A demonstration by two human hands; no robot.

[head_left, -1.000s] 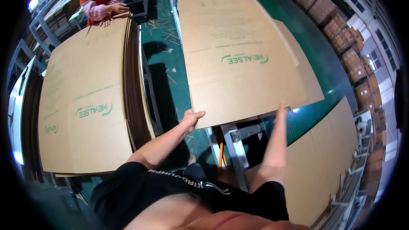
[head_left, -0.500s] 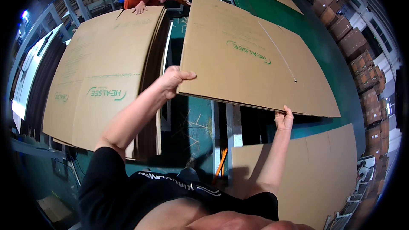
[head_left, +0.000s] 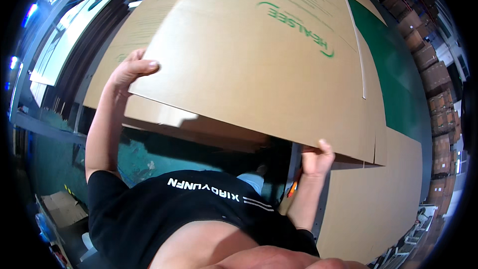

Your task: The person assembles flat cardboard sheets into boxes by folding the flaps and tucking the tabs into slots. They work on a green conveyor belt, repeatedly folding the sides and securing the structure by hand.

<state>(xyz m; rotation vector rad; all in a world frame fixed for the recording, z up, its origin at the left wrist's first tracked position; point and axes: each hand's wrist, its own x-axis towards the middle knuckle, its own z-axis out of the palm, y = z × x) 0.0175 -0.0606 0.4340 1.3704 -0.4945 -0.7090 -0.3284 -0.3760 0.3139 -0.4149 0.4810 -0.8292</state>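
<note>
A large flat cardboard sheet [head_left: 239,69] with green print is held up in front of me and fills the upper middle. Its left near corner is gripped by my left hand [head_left: 132,72], thumb on top and fingers beneath. Along the near edge, further right, my right hand [head_left: 317,158] pinches the sheet, its thumb at the edge and its fingers partly hidden below. Under the sheet's left side lies a stack of similar flat cardboard sheets [head_left: 107,79], mostly covered by the one I hold.
At the right lies another plain cardboard sheet [head_left: 373,194], beside a green surface [head_left: 393,84]. Stacked brown boxes [head_left: 440,104] line the far right. A white-topped stack of panels [head_left: 74,32] stands at the left behind metal rails. An orange object [head_left: 293,189] shows near my right forearm.
The held sheet has moved left and closer to me, over the cardboard stack. Both hands keep their grip. The co-worker seen at the far side earlier is out of sight.
</note>
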